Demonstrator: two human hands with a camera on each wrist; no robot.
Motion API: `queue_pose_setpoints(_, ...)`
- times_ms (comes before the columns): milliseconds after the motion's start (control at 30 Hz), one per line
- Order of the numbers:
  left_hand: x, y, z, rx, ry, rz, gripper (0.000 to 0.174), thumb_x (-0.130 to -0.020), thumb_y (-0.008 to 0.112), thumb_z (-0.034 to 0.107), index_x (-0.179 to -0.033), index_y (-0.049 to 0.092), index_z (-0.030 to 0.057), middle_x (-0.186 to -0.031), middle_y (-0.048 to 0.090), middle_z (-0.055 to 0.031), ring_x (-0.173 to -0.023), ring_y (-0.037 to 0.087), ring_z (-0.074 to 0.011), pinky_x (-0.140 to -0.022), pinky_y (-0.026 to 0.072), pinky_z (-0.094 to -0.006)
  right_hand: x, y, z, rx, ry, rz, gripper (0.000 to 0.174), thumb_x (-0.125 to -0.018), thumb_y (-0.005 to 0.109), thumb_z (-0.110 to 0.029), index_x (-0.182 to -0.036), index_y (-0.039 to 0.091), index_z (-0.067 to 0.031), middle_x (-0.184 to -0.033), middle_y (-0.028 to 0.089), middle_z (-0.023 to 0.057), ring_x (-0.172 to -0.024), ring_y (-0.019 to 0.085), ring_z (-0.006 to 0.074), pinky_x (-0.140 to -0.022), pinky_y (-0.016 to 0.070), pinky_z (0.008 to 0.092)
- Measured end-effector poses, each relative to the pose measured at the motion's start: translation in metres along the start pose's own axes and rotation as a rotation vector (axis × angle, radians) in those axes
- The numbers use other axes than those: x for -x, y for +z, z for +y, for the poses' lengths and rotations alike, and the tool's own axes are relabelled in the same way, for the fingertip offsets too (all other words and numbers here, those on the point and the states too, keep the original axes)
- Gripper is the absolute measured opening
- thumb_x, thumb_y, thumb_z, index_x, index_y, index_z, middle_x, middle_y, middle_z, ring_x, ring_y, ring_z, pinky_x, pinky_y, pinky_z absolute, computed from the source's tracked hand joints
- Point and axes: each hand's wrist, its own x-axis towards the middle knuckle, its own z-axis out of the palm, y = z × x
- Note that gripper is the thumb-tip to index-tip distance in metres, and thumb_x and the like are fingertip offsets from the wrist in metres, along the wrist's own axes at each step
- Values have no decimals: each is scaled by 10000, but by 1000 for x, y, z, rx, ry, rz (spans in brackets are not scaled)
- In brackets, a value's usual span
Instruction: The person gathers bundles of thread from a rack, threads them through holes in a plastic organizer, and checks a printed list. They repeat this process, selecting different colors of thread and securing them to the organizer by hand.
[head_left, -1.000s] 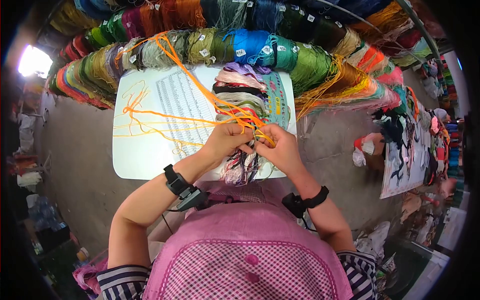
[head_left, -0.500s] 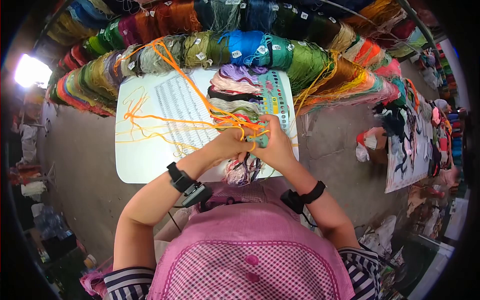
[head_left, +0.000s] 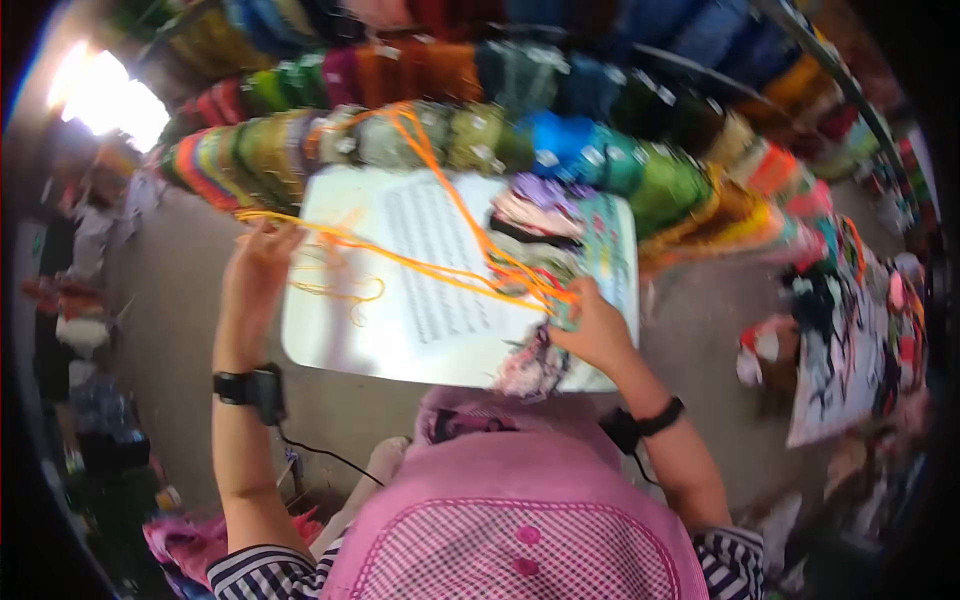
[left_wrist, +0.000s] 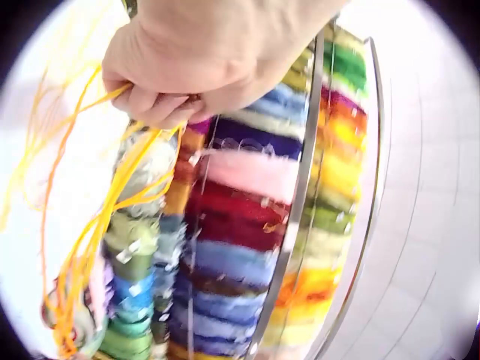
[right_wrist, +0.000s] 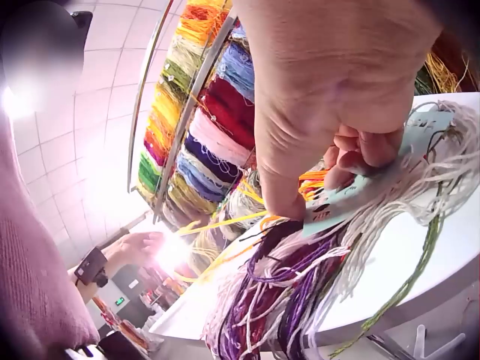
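My left hand (head_left: 262, 275) is at the white board's left edge and grips the end of a bunch of orange-yellow threads (head_left: 430, 268); in the left wrist view its fingers are curled around the strands. The threads stretch across the board to my right hand (head_left: 598, 328). That hand pinches a pale green card (right_wrist: 330, 217) with punched holes at the board's right side. Purple, white and dark threads (right_wrist: 300, 285) hang from the card toward me. More looped skeins (head_left: 535, 225) in lilac, pink, black and grey lie farther up along the card.
A printed sheet (head_left: 425, 255) lies on the white board (head_left: 335, 335). Behind it, racks of numbered coloured skeins (head_left: 480, 135) curve around. Loose orange strands (head_left: 345, 285) lie at the board's left. Another board with threads (head_left: 835, 370) stands at far right.
The left hand has left the right hand's side and moved far to the left, drawing the orange threads out straight. The right hand stays at the card. The head view has shifted and blurs.
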Motion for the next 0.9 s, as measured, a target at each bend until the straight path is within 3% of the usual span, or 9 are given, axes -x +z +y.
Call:
queue_pose_setpoints(133, 50, 115, -14, -402, 136, -236, 871, -779, 647, 14, -1508, 177, 92, -1568, 125, -100, -1420, 220, -314, -1077, 336, -508, -14, -29, -60, -190, -45, -129, 385, -815, 705, -193, -1122, 528, -43, -836, 644, 66, -720, 606, 137, -613, 468, 273)
queue_pose_setpoints(200, 58, 145, -24, -612, 173, -395, 949, -749, 738, 91, -1511, 172, 99, -1590, 45, -91, -1451, 115, -304, -1116, 245, -518, -27, -27, -94, -623, -311, -161, 304, -910, 612, -151, -1178, 537, -29, -879, 652, 48, -795, 610, 100, -678, 478, 249)
queue_pose_setpoints(333, 66, 189, -33, -1325, 623, -483, 1001, -725, 769, 421, -1494, 222, 88, -1578, 113, -105, -1451, 97, -343, -1125, 176, -546, -40, -24, -160, -908, -328, -237, 302, -954, 557, -139, -1209, 509, 15, -1125, 601, 65, -1037, 566, 115, -906, 450, 266)
queue_pose_setpoints(400, 69, 200, -33, -1534, 731, -445, 1035, -708, 748, 536, -1487, 241, 81, -1572, 140, -113, -1450, 90, -357, -1127, 153, -557, -44, -18, -167, -1203, -292, -522, 347, -942, 584, -144, -1216, 481, 41, -1211, 561, 110, -1107, 543, 147, -960, 428, 293)
queue_pose_setpoints(467, 70, 205, -30, -1831, 802, -433, 1067, -680, 682, 646, -1474, 269, 65, -1558, 177, -132, -1443, 90, -379, -1129, 114, -566, -44, -17, -166, -1186, -298, -499, 372, -924, 614, -141, -1210, 465, 44, -1193, 578, 133, -1094, 563, 154, -936, 453, 296)
queue_pose_setpoints(633, 61, 203, -42, -1719, 782, -487, 1060, -680, 693, 629, -1468, 277, 53, -1554, 179, -141, -1437, 110, -378, -1127, 111, -575, -43, -33, -139, -926, -210, -459, 204, -899, 629, -101, -1040, 571, 35, -886, 660, 99, -769, 642, 127, -683, 518, 252)
queue_pose_setpoints(733, 39, 190, -50, -1633, 728, -507, 942, -774, 678, 551, -1464, 286, 45, -1550, 194, -152, -1431, 180, -339, -1120, 206, -531, -32, -51, -105, -879, -195, -275, 69, -887, 612, -59, -917, 621, 2, -919, 647, 74, -865, 625, 129, -757, 509, 267)
queue_pose_setpoints(800, 18, 161, -62, -1127, 286, -595, 710, -885, 614, 458, -1403, 403, 22, -1512, 295, -154, -1387, 310, -281, -1074, 334, -445, -17, -72, -75, -1170, -239, -53, 53, -881, 601, -73, -873, 597, -21, -977, 619, 94, -1016, 581, 201, -882, 480, 349)
queue_pose_setpoints(900, 5, 137, -55, -863, -220, -543, 447, -949, 549, 378, -1233, 585, 34, -1266, 573, -98, -1165, 543, -197, -964, 441, -339, 13, -134, -1, -1824, -166, 107, 61, -854, 544, -96, -871, 533, -38, -1070, 572, 140, -1170, 497, 311, -1093, 329, 513)
